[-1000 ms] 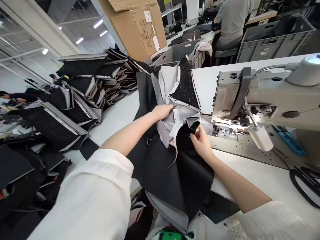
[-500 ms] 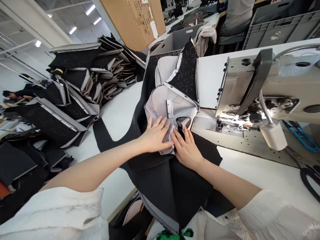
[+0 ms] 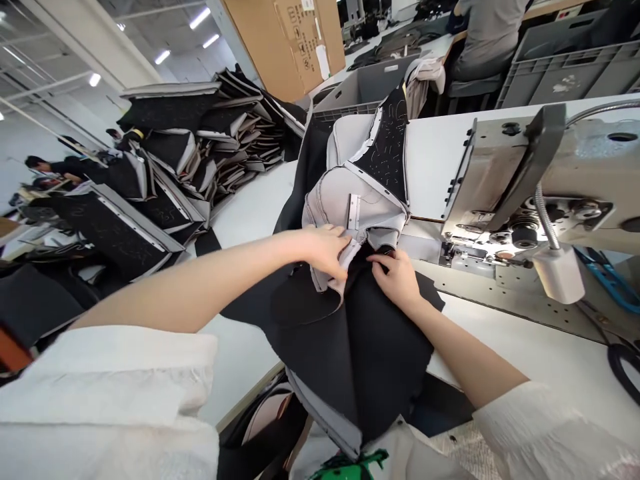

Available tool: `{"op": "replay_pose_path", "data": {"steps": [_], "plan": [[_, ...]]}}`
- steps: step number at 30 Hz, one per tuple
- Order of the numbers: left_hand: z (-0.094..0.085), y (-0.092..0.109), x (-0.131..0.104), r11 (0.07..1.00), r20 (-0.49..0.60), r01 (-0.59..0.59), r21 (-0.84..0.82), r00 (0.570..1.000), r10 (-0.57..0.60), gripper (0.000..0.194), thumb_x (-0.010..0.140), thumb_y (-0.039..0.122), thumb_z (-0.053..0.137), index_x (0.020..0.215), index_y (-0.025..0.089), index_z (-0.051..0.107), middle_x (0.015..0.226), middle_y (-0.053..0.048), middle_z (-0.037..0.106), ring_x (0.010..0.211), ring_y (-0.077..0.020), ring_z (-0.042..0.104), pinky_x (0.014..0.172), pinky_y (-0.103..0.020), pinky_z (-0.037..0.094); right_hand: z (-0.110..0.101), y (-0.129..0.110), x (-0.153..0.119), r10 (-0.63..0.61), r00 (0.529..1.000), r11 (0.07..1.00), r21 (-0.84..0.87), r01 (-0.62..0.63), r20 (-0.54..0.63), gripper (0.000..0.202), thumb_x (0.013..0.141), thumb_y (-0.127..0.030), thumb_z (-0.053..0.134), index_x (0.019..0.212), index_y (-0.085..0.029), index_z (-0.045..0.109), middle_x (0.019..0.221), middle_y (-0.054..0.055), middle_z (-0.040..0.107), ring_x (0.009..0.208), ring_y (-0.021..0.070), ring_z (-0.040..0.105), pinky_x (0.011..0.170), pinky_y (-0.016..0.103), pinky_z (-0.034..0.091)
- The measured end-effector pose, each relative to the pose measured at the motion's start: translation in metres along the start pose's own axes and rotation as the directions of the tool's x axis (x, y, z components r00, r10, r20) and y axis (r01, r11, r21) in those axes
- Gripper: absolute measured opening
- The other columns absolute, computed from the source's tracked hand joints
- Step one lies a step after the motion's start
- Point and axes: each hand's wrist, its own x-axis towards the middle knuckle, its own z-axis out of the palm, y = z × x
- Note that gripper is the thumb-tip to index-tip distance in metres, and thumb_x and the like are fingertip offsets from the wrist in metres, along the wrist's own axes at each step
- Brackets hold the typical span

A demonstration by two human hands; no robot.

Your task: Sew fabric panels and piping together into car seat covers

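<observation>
Head view: black-and-grey sewn fabric piece [image 3: 370, 320] overhangs white worktop [image 3: 235, 373] near edge. Left hand [image 3: 325, 250] grips its grey fold; right hand's [image 3: 395, 277] fingertips pinch its black part. Brown cardboard box [image 3: 273, 57]: print [image 3: 299, 33] illegible. Grey plastic crate [image 3: 367, 77]: pale cloth [image 3: 425, 73] at right end.

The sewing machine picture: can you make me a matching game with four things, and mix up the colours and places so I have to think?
Things
1. box
2. lamp
3. left hand
4. right hand

Colours and places
A. on the grey fabric
B. brown
C. at the black fabric, nearer the sewing machine
D. white

Right pairs
1-B
2-D
3-A
4-C
</observation>
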Motion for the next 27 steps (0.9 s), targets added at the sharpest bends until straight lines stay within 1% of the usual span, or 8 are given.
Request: {"op": "replay_pose_path", "data": {"steps": [2, 4, 7, 11, 17, 22, 25, 27], "plan": [[-0.008, -0.009, 0.004, 0.999, 0.064, 0.038, 0.040, 0.997, -0.040, 0.093, 0.052, 0.049, 0.071, 0.137, 0.024, 0.043, 0.144, -0.015, 0.037, 0.128, -0.0397, 0.036, 0.098, -0.045, 0.038, -0.002, 0.001, 0.008, 0.016, 0.999, 0.997, 0.074, -0.013, -0.052, 0.020, 0.081, -0.024, 0.045, 0.081, -0.021, 0.065, 0.082, 0.006, 0.049, 0.084, 0.0213, 0.051, 0.079, 0.036, 0.047], [-0.014, -0.022, 0.006, 0.992, 0.074, 0.114, 0.057, 0.990, -0.118, 0.088, 0.047, 0.044, 0.072, 0.130, 0.023, 0.052, 0.133, -0.017, 0.048, 0.117, -0.0396, 0.047, 0.092, -0.042, 0.043, -0.004, -0.005, 0.017, 0.027, 0.990, 0.995, 0.099, -0.014, -0.138, 0.018, 0.080, -0.029, 0.050, 0.091, -0.019, 0.059, 0.089, 0.007, 0.048, 0.089, 0.0221, 0.049, 0.080, 0.037, 0.048], [-0.013, -0.034, 0.003, 0.982, 0.068, 0.190, -0.001, 0.980, -0.189, 0.068, 0.047, 0.037, 0.072, 0.112, 0.020, 0.063, 0.104, -0.013, 0.065, 0.095, -0.0338, 0.061, 0.080, -0.037, 0.048, 0.001, -0.020, 0.032, -0.054, 0.976, 0.992, 0.098, 0.077, -0.210, 0.047, 0.074, -0.031, 0.059, 0.117, -0.018, 0.048, 0.105, 0.011, 0.044, 0.100, 0.0248, 0.046, 0.086, 0.041, 0.046], [-0.006, -0.023, -0.001, 0.967, 0.028, 0.252, -0.029, 0.968, -0.251, 0.048, 0.055, 0.034, 0.066, 0.100, 0.019, 0.064, 0.092, -0.011, 0.068, 0.082, -0.0293, 0.064, 0.071, -0.034, 0.050, 0.017, -0.028, 0.043, -0.204, 0.962, 0.979, -0.024, 0.203, -0.181, 0.062, 0.076, -0.013, 0.048, 0.136, -0.019, 0.036, 0.116, 0.014, 0.038, 0.111, 0.0266, 0.041, 0.094, 0.044, 0.042], [-0.011, -0.011, 0.015, 0.967, -0.065, 0.251, 0.040, 0.967, -0.248, 0.018, 0.062, 0.022, 0.060, 0.079, 0.019, 0.066, 0.082, -0.010, 0.068, 0.077, -0.0269, 0.065, 0.069, -0.034, 0.050, 0.018, -0.011, 0.041, -0.174, 0.952, 0.984, -0.001, 0.180, -0.253, 0.065, 0.077, -0.014, 0.044, 0.141, -0.020, 0.034, 0.116, 0.014, 0.044, 0.113, 0.0292, 0.044, 0.095, 0.050, 0.042], [-0.033, -0.034, 0.018, 0.946, -0.190, 0.212, 0.245, 0.967, -0.167, 0.009, 0.066, 0.021, 0.060, 0.057, 0.016, 0.060, 0.069, -0.011, 0.065, 0.087, -0.0311, 0.061, 0.082, -0.043, 0.044, 0.002, -0.010, 0.050, -0.151, 0.988, 0.962, 0.227, 0.154, -0.029, 0.056, 0.073, -0.007, 0.036, 0.124, -0.020, 0.056, 0.108, 0.009, 0.057, 0.105, 0.0215, 0.054, 0.095, 0.037, 0.044], [-0.034, -0.056, 0.010, 0.966, -0.236, -0.006, 0.259, 0.969, 0.069, 0.012, 0.066, 0.015, 0.053, 0.054, 0.018, 0.056, 0.070, -0.009, 0.064, 0.093, -0.0269, 0.059, 0.091, -0.041, 0.037, -0.006, -0.001, 0.059, -0.012, 0.980, 0.849, 0.519, -0.095, 0.200, 0.036, 0.076, -0.018, 0.047, 0.108, -0.021, 0.065, 0.104, 0.005, 0.062, 0.103, 0.0211, 0.055, 0.094, 0.036, 0.043], [-0.025, -0.072, 0.006, 0.973, -0.270, -0.161, 0.168, 0.941, 0.202, 0.013, 0.065, 0.014, 0.047, 0.057, 0.020, 0.056, 0.067, -0.004, 0.062, 0.083, -0.0211, 0.059, 0.086, -0.034, 0.040, -0.010, 0.007, 0.062, 0.050, 0.922, 0.722, 0.624, -0.298, 0.383, 0.022, 0.078, -0.034, 0.056, 0.087, -0.019, 0.068, 0.085, 0.003, 0.065, 0.084, 0.0198, 0.059, 0.079, 0.034, 0.049]]}}
